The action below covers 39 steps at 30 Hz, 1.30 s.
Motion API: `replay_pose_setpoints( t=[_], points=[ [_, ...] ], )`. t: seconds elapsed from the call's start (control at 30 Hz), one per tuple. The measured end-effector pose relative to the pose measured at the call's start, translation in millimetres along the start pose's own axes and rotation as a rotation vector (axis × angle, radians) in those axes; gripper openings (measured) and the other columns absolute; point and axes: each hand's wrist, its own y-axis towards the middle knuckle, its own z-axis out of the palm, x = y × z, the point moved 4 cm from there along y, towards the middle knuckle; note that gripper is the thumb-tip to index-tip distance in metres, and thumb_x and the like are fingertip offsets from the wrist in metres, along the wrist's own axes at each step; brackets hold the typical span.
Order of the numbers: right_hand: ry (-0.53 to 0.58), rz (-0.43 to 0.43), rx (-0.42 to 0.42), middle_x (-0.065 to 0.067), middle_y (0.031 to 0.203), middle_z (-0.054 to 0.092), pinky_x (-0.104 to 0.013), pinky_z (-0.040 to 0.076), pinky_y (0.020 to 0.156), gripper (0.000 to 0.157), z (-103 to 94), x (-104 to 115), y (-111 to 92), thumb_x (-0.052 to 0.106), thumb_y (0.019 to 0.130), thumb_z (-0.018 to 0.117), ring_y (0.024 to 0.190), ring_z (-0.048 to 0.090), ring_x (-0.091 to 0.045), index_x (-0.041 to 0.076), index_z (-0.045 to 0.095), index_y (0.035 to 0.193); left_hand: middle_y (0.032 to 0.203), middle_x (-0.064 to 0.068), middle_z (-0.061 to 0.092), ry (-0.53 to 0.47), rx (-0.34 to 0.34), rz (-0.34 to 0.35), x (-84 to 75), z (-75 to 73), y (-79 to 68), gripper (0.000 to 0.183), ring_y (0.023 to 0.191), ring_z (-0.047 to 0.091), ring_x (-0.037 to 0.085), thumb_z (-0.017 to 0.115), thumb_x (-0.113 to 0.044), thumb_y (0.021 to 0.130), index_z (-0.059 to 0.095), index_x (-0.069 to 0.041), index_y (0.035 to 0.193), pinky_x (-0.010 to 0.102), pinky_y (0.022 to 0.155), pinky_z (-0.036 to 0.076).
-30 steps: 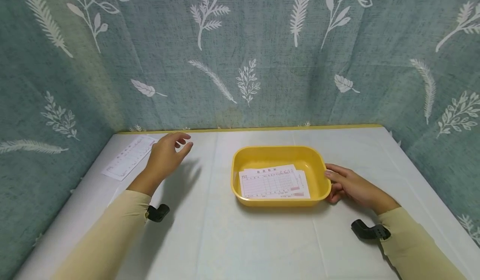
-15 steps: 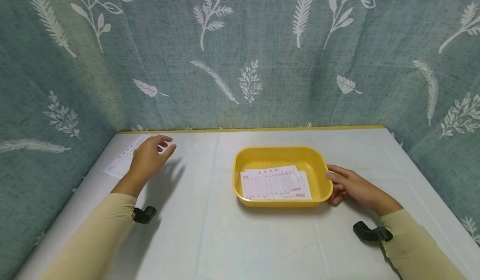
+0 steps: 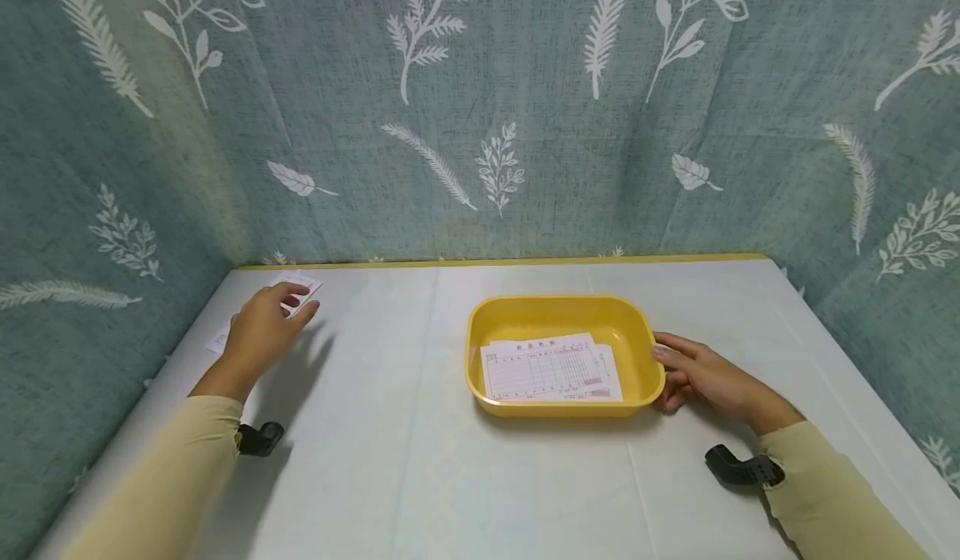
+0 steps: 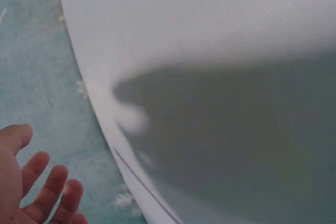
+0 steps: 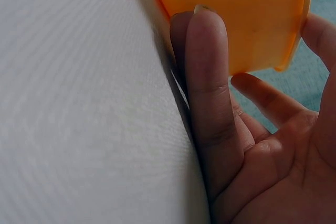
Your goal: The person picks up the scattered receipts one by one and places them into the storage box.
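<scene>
In the head view, my left hand [image 3: 262, 331] hovers over a printed paper slip [image 3: 219, 342] at the far left of the table, hiding most of it. Its fingers are loosely bent, and the left wrist view shows them apart with nothing between. A yellow plastic tray [image 3: 555, 408] sits right of the middle, with several overlapping printed slips [image 3: 543, 368] inside. My right hand [image 3: 708, 377] rests at the tray's right end, thumb and fingertips touching it. From the right wrist view, the thumb meets the rim of the tray [image 5: 257, 30], while other fingers lie along its end wall, fairly straight.
A white cloth [image 3: 450, 477] covers the table. Patterned green fabric [image 3: 480, 127] walls it in at the back and both sides, with a yellow strip [image 3: 420, 262] along the back edge. A black wrist mount [image 3: 260, 439] sticks out from the left sleeve.
My left hand has moved left and slightly down, coming over the slip and covering more of it. The right hand and the tray have stayed in place.
</scene>
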Motion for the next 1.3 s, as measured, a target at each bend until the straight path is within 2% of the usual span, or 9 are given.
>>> replay_pose_setpoints(
  t=[0.37, 0.87, 1.13, 1.3],
  points=[
    [0.002, 0.003, -0.003, -0.003, 0.083, 0.073, -0.033, 0.059, 0.069, 0.071, 0.7, 0.8, -0.1, 0.037, 0.109, 0.039, 0.074, 0.069, -0.015, -0.003, 0.007, 0.158, 0.123, 0.025, 0.061, -0.012, 0.024, -0.055, 29.9, -5.4, -1.6, 0.051, 0.109, 0.059, 0.041, 0.059, -0.037, 0.099, 0.054, -0.003, 0.137, 0.048, 0.074, 0.047],
    [0.014, 0.005, -0.003, -0.002, 0.083, 0.074, -0.033, 0.059, 0.068, 0.072, 0.6, -2.2, -1.3, 0.038, 0.109, 0.038, 0.073, 0.069, -0.015, -0.003, 0.006, 0.158, 0.121, 0.033, 0.057, 0.022, 0.025, -0.103, 61.8, -13.8, -6.0, 0.054, 0.105, 0.056, 0.047, 0.058, -0.037, 0.1, 0.051, 0.003, 0.136, 0.053, 0.076, 0.046],
    [0.013, 0.013, -0.011, -0.002, 0.083, 0.074, -0.033, 0.059, 0.068, 0.072, 0.5, -5.0, -0.9, 0.038, 0.109, 0.039, 0.073, 0.069, -0.015, -0.004, 0.006, 0.158, 0.124, 0.037, 0.049, -0.01, 0.108, -0.222, 85.2, -13.1, -6.1, 0.063, 0.105, 0.053, 0.049, 0.055, -0.04, 0.101, 0.043, 0.007, 0.14, 0.052, 0.078, 0.047],
    [0.011, 0.006, -0.014, -0.003, 0.083, 0.073, -0.033, 0.059, 0.068, 0.072, 0.3, -3.5, 0.4, 0.038, 0.108, 0.039, 0.073, 0.069, -0.016, -0.003, 0.007, 0.158, 0.124, 0.037, 0.048, -0.008, 0.135, -0.277, 96.9, -15.9, -6.2, 0.064, 0.102, 0.052, 0.047, 0.055, -0.039, 0.101, 0.039, 0.008, 0.141, 0.05, 0.075, 0.048]
  ],
)
